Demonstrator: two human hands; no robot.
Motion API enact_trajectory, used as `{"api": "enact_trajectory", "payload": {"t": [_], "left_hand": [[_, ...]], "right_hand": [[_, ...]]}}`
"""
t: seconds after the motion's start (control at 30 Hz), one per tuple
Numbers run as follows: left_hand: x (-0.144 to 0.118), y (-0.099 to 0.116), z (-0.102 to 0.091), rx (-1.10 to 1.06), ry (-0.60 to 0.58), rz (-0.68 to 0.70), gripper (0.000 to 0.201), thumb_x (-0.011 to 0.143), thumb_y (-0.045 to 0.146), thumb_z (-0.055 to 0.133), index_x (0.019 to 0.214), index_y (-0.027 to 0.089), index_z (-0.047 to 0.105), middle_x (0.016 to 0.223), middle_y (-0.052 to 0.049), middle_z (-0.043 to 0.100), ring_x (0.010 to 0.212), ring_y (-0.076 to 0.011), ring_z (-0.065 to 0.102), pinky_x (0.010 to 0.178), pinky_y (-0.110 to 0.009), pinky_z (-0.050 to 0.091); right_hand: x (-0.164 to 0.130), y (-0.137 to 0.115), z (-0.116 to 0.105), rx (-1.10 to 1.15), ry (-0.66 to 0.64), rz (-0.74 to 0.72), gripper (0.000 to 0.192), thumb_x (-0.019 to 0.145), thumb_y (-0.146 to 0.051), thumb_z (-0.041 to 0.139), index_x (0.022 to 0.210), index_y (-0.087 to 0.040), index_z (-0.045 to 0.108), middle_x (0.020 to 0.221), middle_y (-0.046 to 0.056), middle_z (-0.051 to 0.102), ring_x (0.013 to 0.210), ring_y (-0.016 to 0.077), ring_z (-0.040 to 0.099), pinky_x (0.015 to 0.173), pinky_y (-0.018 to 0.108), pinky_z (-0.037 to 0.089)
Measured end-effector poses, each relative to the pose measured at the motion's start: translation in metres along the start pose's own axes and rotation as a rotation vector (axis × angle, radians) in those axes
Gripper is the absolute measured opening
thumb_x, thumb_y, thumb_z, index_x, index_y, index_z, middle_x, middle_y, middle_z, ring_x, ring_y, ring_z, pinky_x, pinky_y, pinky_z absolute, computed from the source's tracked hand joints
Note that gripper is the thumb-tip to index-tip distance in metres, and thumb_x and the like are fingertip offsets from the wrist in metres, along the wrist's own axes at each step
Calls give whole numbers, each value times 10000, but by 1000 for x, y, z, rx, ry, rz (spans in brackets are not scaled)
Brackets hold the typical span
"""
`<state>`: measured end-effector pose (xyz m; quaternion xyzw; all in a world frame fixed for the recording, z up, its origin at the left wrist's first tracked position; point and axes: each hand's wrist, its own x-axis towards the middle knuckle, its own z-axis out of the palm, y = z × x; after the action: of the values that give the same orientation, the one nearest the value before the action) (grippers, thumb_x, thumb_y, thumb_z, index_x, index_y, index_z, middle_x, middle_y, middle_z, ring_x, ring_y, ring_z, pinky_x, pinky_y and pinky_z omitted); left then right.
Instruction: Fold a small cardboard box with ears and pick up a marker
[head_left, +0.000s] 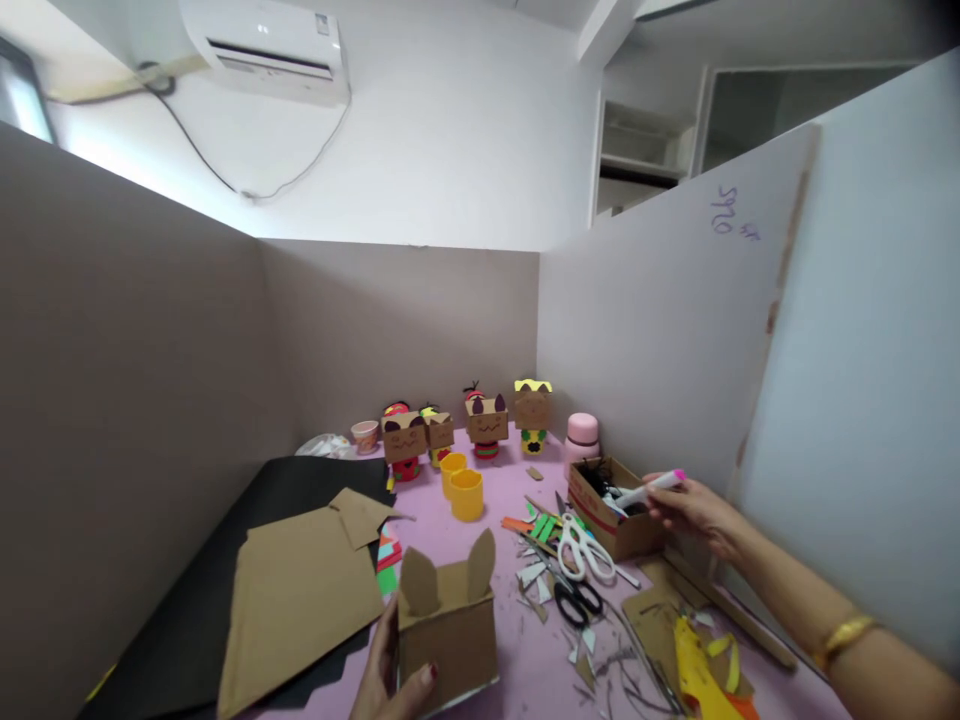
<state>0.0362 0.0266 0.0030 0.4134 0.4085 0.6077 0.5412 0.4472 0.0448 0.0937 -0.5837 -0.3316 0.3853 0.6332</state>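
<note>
My left hand [397,665] grips a small cardboard box [448,635] with two pointed cardboard ears standing up from its top edge. The thumb presses on the front face, which is plain brown. At the right, my right hand [690,512] pinches a white marker [645,490] with a pink end, held tilted over a small open cardboard carton [600,520]. Dark and pale items lie inside the carton, too small to name. White-handled scissors [581,548] and black-handled scissors [577,602] rest on the pink tabletop between my hands.
Cardboard sheets [300,590] lie on a black sheet [187,560] at left. Yellow paper rings [466,495] stand mid-table, before several cardboard-headed figures [487,425]. A pink bottle [582,440] is behind the carton. Paper scraps [532,575] litter the right side. Grey partitions [405,330] enclose the table.
</note>
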Motion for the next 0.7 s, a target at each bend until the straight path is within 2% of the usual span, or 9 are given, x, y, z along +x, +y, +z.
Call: {"api": "enact_trajectory", "payload": {"t": [0.13,0.23,0.33,0.43,0.6,0.7], "left_hand": [[4,-1,-6,53,-60,72,979,545,503,828,1382,198,423,1427,-144,485,1322,-393,394,1069,-451,385],[10,-2,-14,135,-177,81,1030,602,502,796,1450,190,302,1507,-138,375,1391,-355,290,1100,-399,346],[14,-3,-19,237,-273,62,1101,621,514,770,1485,149,193,1525,-166,331,1418,-341,230,1129,-388,294],[17,-3,-20,328,-284,97,1095,616,461,760,1478,94,193,1503,-211,347,1422,-351,211,1148,-410,237],[18,-5,-21,333,-193,102,786,598,254,698,1341,139,471,1371,-147,525,1404,-329,274,1166,-417,159],[12,2,-22,256,-165,141,668,612,162,639,1270,164,526,1353,-126,533,1407,-297,278,1169,-401,160]], "right_hand": [[-16,-4,-9,20,152,-124,240,687,-317,788,765,-143,643,462,-42,595,341,82,462,335,184,318],[-31,-10,-10,84,244,-224,339,642,-432,802,743,-158,628,457,-53,585,361,65,437,342,164,327],[-51,-13,0,192,259,-249,405,604,-502,805,749,-176,614,451,-65,558,377,66,430,337,154,337],[-75,-9,22,292,182,-176,380,625,-487,798,734,-182,600,442,-66,531,359,68,412,311,155,319],[-113,20,76,406,35,29,404,610,-486,813,685,-182,558,408,-83,474,323,47,385,299,127,277],[-132,41,106,456,-28,124,490,558,-555,814,660,-186,509,378,-100,441,298,26,315,300,112,225]]}}
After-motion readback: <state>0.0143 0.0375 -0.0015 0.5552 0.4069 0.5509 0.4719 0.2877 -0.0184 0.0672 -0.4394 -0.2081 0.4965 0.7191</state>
